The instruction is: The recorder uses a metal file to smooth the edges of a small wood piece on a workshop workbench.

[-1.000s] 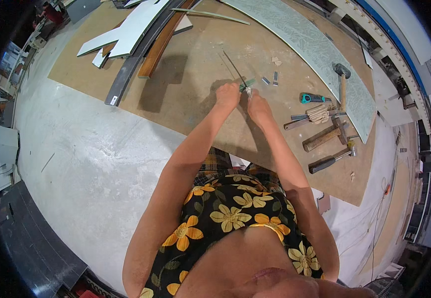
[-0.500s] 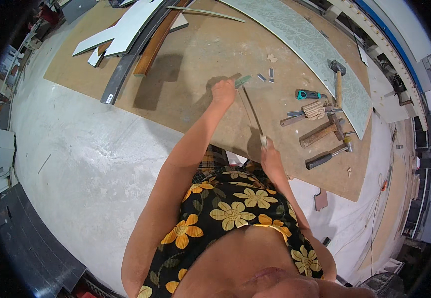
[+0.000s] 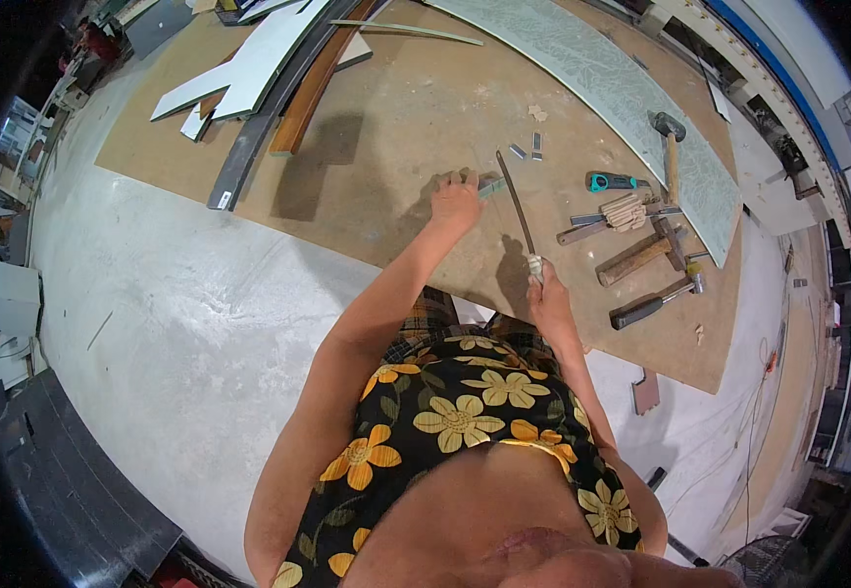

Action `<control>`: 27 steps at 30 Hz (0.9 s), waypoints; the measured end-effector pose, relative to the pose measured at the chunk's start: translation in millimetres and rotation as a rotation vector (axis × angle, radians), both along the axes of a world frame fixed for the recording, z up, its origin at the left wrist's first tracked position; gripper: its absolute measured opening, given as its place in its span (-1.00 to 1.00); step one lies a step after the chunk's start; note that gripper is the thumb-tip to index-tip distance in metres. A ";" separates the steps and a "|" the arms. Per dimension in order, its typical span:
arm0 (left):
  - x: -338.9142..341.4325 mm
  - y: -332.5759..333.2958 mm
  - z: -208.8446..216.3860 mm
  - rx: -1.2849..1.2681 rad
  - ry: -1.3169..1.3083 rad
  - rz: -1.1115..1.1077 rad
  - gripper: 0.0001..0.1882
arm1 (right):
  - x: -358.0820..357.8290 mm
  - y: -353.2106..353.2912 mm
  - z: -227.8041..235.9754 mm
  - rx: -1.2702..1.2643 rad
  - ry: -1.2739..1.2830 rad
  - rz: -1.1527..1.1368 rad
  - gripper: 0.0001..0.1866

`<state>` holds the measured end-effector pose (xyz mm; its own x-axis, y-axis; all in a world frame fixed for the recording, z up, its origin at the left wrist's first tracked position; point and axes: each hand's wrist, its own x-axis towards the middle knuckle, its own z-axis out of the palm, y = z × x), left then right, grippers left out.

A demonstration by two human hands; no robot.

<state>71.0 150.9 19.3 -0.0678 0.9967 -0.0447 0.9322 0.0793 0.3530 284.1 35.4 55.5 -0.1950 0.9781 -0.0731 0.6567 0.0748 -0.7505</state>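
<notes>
My left hand (image 3: 456,204) is down on the board table, its fingers bent over one end of a small pale green strip (image 3: 492,186) and holding it there. Much of that strip is hidden beneath the hand. My right hand (image 3: 550,300), nearer to me, is closed round the pale, wrapped-looking handle of a long thin dark blade (image 3: 516,203). The blade slants up and away to the left, its far end beyond the strip and apart from it. Whether it is a saw or a file I cannot tell. Two small dark pieces (image 3: 537,146) lie past the blade's tip.
To the right lie a teal-and-black cutter (image 3: 612,182), a bundle of wooden dowels (image 3: 625,213), hammers (image 3: 637,261) and a mallet (image 3: 670,126). A long pale green patterned panel (image 3: 582,69) runs along the far right. Dark and brown bars (image 3: 314,78) and white boards (image 3: 249,83) are stacked far left.
My right hand has swung the blade rightward, off the green strip. My left hand has shifted slightly right and nearer, still on the strip. The whole view has tilted a little.
</notes>
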 end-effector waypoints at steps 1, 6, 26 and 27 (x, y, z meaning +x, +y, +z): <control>0.8 -4.0 -0.4 -0.003 0.001 0.000 -0.44 | -1.6 3.6 -2.3 -0.021 -0.017 0.000 -0.68; 2.9 -9.7 -13.1 0.002 0.064 -0.049 -0.31 | -6.2 13.8 -12.7 -0.057 -0.017 -0.015 -0.66; -8.5 9.4 -17.9 0.101 0.011 -0.057 -0.24 | -35.4 44.6 -48.6 -0.014 -0.092 0.045 -0.69; -9.2 11.3 -20.0 0.114 0.023 -0.065 -0.22 | -36.1 46.1 -52.0 -0.014 -0.115 0.038 -0.70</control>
<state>61.9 162.2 -0.6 -0.0022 0.9975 0.0700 0.9421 -0.0214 0.3345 247.9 81.5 3.5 -0.2212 0.9689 -0.1105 0.7353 0.0912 -0.6716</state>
